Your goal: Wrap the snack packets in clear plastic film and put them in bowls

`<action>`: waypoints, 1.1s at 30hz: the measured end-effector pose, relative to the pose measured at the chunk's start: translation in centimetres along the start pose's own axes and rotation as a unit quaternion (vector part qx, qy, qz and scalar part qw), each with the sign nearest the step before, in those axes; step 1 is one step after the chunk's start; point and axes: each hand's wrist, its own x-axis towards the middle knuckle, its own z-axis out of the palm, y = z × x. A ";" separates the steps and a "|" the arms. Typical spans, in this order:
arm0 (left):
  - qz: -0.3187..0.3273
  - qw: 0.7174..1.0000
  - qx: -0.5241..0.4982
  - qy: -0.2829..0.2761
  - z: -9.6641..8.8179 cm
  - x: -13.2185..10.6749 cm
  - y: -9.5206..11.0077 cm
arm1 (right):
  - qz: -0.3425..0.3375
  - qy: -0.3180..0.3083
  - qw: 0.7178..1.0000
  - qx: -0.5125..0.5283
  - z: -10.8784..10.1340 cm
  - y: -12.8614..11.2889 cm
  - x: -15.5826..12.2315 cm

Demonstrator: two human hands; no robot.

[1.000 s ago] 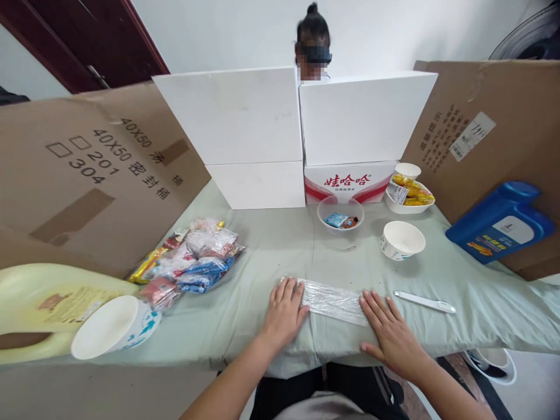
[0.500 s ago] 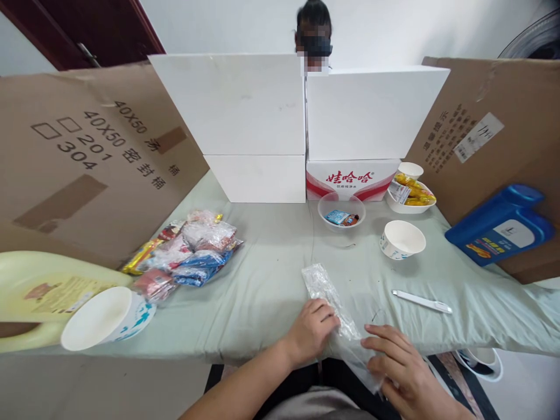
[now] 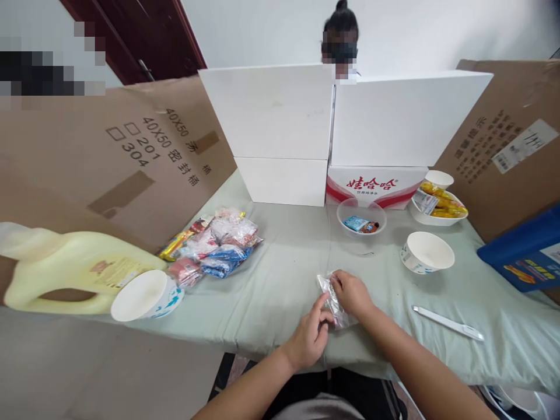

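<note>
Right, your thing is the crumpled clear plastic, lying on the table by the near edge, about midway along it. It sits between your two hands and in contact with both, so neither one is clearly nearer

Long axis slants: one end points to the far edge and a touch left, the other comes back toward you and a touch right. Key relation is across that axis: left hand on its near-left side, right hand on its far-right side, so your fingers come at the strip from opposite flanks

Left: index stretched out along the plastic, thumb and other fingers loosely bent, narrow gap; can't tell if anything is pinched. Right: fingers curled down over the far part, narrow too; palm side hidden, so can't tell how firm the hold is

Around it: white slim tool well off to the right by the near edge, slanting much the same way but flatter. Paper bowl beyond that tool, clear bowl straight out toward the far edge, packet pile to the left, all apart from your hands
</note>
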 end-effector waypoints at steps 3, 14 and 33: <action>0.014 1.000 0.023 -0.009 -0.1 0.1 0.6 | -0.001 0.011 0.999 -0.049 0.9 -0.2 -0.4; 0.023 0.953 0.302 0.019 -2.1 4.4 0.0 | -0.026 0.067 0.986 -0.148 1.5 0.3 -0.9; 0.032 0.959 0.275 -0.053 -2.5 4.1 -0.8 | -0.288 0.013 0.927 -0.241 0.9 1.4 -14.1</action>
